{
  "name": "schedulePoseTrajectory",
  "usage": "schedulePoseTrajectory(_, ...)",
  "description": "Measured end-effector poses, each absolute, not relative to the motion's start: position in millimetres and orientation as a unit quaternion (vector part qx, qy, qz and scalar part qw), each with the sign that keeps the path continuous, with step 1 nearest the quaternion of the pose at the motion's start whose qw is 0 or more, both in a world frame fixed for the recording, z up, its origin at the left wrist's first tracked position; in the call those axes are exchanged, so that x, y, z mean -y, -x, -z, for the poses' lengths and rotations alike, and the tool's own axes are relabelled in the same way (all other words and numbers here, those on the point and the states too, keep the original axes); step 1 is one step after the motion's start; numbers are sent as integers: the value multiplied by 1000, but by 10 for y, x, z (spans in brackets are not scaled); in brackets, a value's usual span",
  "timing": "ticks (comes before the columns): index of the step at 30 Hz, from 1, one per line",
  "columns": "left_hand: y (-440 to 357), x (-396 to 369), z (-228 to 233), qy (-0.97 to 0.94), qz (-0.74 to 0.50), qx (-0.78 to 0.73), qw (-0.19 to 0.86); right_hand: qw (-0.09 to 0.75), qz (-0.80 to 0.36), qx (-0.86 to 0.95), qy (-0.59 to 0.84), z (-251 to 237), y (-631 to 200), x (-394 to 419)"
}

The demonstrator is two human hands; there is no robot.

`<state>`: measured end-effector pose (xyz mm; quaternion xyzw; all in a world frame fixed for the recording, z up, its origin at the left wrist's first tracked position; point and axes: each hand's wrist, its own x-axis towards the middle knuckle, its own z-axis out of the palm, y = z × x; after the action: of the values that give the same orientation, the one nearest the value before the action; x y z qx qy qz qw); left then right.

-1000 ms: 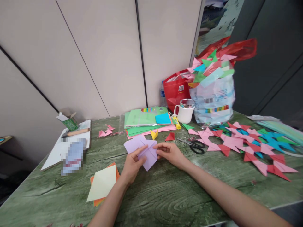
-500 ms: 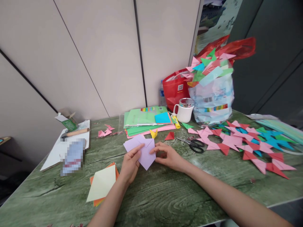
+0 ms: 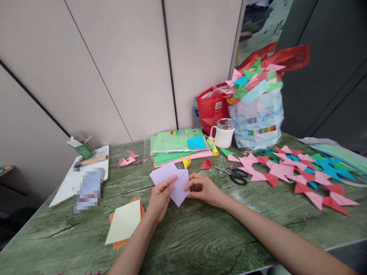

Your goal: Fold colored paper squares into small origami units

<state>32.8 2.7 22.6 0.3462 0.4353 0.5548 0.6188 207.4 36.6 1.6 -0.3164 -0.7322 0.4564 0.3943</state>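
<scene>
Purple paper (image 3: 174, 182) being pinched by both hands over bench (image 3: 200, 236): left hand (image 3: 159, 198) gripping at 7 o'clock, right hand (image 3: 205, 189) at 3 o'clock; scissors (image 3: 233, 175) lying at 2 o'clock.

pixel-blurred patch (image 3: 88, 190) on clipboard, bottle (image 3: 196, 113) behind red bag (image 3: 213, 109)

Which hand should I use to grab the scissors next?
Right. The right hand lies nearest the scissors, just off to its side, while the left hand pins the purple paper farther away.

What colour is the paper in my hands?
Lilac, a pale purple; the paper shows best in the head view.
</scene>
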Motion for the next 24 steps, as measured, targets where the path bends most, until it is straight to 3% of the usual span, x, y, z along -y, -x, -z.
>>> schedulePoseTrajectory(17, -360, -9, -248, -404, -545, -370, 635, 424, -526, 642, 363, 16, -2066, -421)
schedulePoseTrajectory(24, -383, 2, -250, -435, -547, -439, 564, 426, -514, 637, 385, 6, -2072, -407)
